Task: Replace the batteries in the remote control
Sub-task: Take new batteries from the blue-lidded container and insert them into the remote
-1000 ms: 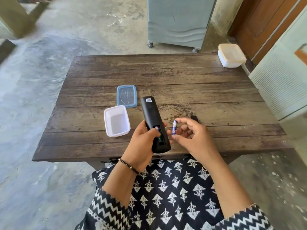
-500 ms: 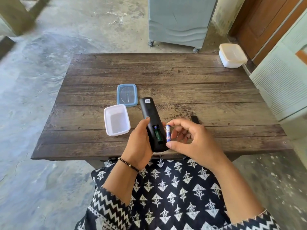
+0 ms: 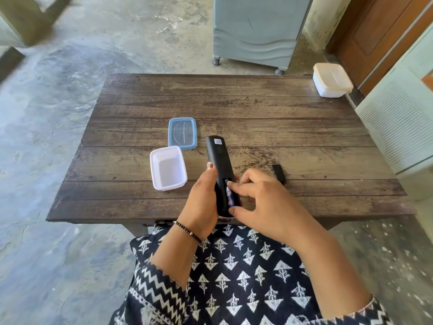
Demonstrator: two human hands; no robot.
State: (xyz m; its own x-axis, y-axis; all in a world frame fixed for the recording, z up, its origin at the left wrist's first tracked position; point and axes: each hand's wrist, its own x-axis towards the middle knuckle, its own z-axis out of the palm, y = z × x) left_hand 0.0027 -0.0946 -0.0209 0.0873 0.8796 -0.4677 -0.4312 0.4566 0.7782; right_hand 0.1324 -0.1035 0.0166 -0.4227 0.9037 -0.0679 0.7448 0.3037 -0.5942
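My left hand (image 3: 201, 202) grips the black remote control (image 3: 219, 160), held back side up over the near edge of the wooden table (image 3: 257, 109). Its battery compartment is uncovered. A blue and white battery (image 3: 229, 193) lies in the compartment. My right hand (image 3: 264, 202) pinches that battery, forefinger at its far end and thumb at its near end. The black battery cover (image 3: 279, 174) lies on the table to the right of my right hand.
A small open white container (image 3: 167, 168) stands left of the remote, with its blue-rimmed lid (image 3: 182, 133) lying behind it. A closed white box (image 3: 330, 80) sits at the table's far right corner. A grey wheeled cabinet (image 3: 257, 29) stands beyond the table.
My right hand has carried the battery from beside the remote leftward into the compartment. The left hand has kept its hold on the remote and tilted it slightly.
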